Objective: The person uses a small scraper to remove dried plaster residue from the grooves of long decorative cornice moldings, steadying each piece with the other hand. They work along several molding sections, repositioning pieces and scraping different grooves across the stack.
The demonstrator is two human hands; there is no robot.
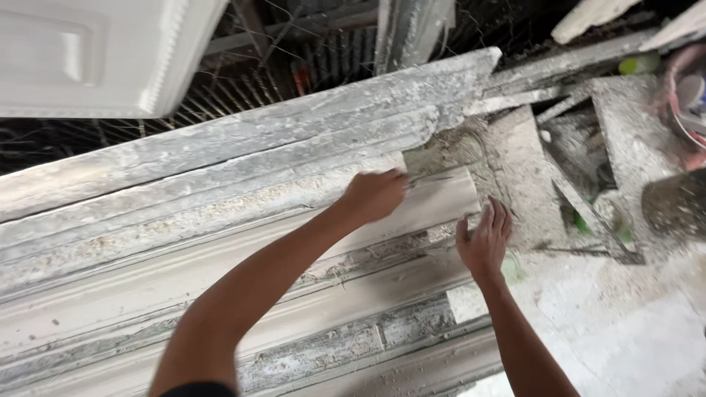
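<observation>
- Plaster-white moulding strip [441,197] lies lengthwise on the bench, its end near the bench's right edge; one strip is being handled
- Two bare hands are at work; the left hand [373,195] is curled shut, fingers pinching a thin flat blade [430,178] laid on the strip's top
- The right hand [485,241] rests just past the strip's end, fingers pressed together, palm down
- One white panelled block [95,55] sits at the far left corner; one crusted long mould [243,143] lies behind the strip
</observation>
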